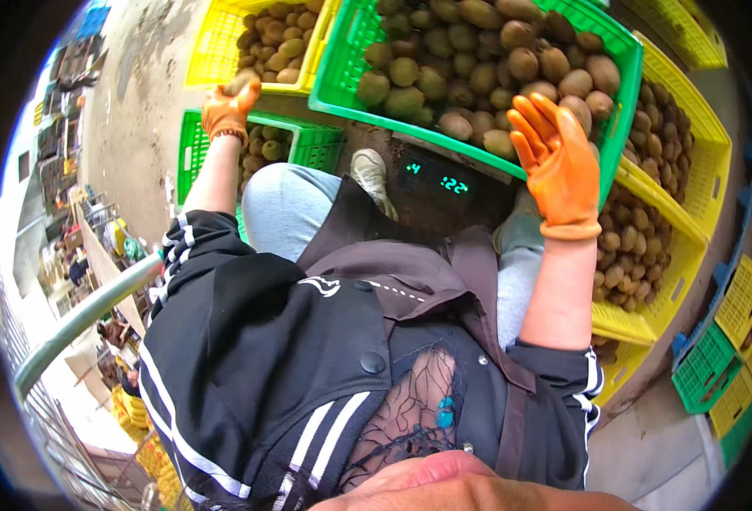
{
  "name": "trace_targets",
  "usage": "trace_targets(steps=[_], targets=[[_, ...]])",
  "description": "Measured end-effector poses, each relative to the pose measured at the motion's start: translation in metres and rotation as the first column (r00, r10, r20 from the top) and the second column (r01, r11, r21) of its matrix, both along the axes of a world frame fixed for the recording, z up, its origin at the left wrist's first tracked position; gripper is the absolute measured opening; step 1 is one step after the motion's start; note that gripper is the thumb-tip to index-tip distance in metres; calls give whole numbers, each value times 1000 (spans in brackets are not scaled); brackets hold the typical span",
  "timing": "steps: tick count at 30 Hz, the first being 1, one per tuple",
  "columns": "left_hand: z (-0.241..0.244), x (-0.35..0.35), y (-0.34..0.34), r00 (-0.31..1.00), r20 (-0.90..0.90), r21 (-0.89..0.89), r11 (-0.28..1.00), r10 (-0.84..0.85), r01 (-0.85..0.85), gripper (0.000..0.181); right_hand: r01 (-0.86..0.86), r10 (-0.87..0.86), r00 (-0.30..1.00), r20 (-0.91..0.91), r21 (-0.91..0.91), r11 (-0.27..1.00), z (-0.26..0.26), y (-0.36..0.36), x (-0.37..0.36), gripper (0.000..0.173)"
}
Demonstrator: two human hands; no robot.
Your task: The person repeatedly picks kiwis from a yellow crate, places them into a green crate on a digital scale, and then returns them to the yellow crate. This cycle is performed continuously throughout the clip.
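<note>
My left hand [228,114], in an orange rubber glove, holds a blurred kiwifruit [242,83] by the near edge of a yellow plastic crate [213,54] with kiwifruit in it. Over the near right corner of a large green plastic crate [414,129], my right hand [559,167] is gloved in orange too. Its fingers are extended and the palm faces left, with no fruit in it. Brown kiwifruit [459,70] fill much of the green crate.
A smaller green crate [315,144] of kiwifruit stands beside my knee. A digital scale display [436,182] with lit digits sits below the large crate. Yellow crates [701,191] of kiwifruit line the right. A metal rail [88,326] runs at left; stacked crates [708,367] stand far right.
</note>
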State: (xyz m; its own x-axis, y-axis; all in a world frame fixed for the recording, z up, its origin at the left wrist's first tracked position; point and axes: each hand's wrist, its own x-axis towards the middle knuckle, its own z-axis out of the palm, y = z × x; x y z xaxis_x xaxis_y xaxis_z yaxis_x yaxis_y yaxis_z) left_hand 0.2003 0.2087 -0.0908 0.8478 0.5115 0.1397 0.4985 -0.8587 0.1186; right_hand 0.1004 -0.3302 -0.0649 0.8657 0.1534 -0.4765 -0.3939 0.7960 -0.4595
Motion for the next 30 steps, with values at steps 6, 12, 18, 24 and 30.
trace_targets(steps=[6, 12, 18, 24, 30], targets=[[14, -65, 41, 653, -657, 260, 926, 377, -273, 80, -15, 14, 1000, -10, -26, 1000, 3, 4, -1, 42], [42, 8, -82, 648, 128, 238, 658, -751, 715, 53, -14, 14, 1000, -11, -54, 998, 7, 12, 1, 43], [6, 63, -232, 353, -571, 235, 265, -741, 935, 61, 16, -16, 1000, -7, -23, 1000, 4, 4, 0, 43], [-103, 108, -213, 337, -813, 247, 242, -475, 938, 42, 31, -30, 999, 23, -36, 999, 5, 5, -3, 37], [-11, 79, -218, 292, -449, -135, 387, -845, 912, 63, 32, -26, 998, 57, -101, 994, 9, 3, -9, 37]])
